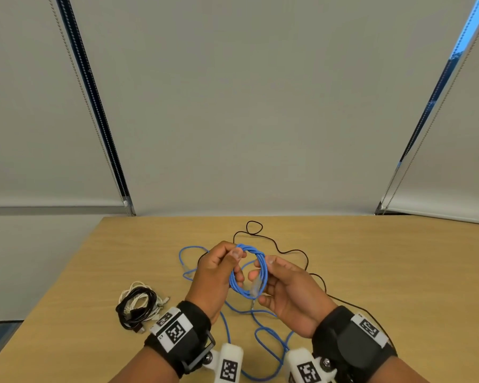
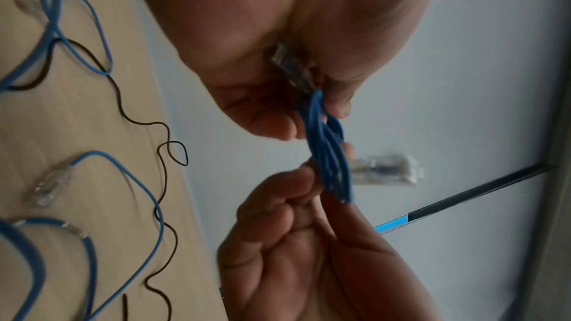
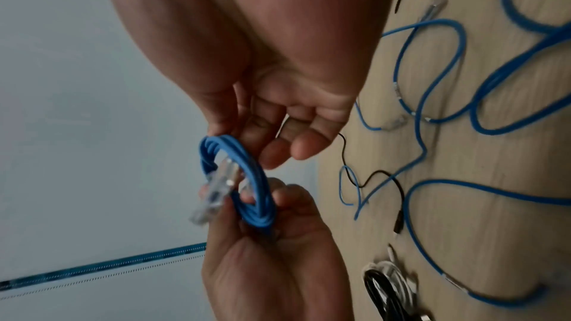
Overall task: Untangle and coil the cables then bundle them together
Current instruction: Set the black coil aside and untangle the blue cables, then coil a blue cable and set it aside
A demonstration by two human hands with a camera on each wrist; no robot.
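Above the table's middle [image 1: 371, 258], from the head view, I have my left hand [image 1: 219, 275] and right hand [image 1: 285, 286] both gripping a blue coil [image 1: 249, 272]. Near the left edge sits a finished black-and-white bundle [image 1: 138, 306]; loose blue cable [image 1: 271, 341] and a thin black cable [image 1: 288, 248] lie uncoiled. Left wrist view: fingers [image 2: 278, 184] pinch the strands beside a clear plug [image 2: 383, 167]. Right wrist view: the plug crosses the ring, so I judge this coil nearly closed, with roughly half the job remaining.

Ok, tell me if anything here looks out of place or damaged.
Nothing damaged. Both hands hold a neat blue coil; loose blue cables and a black cable lie uncoiled on the table.
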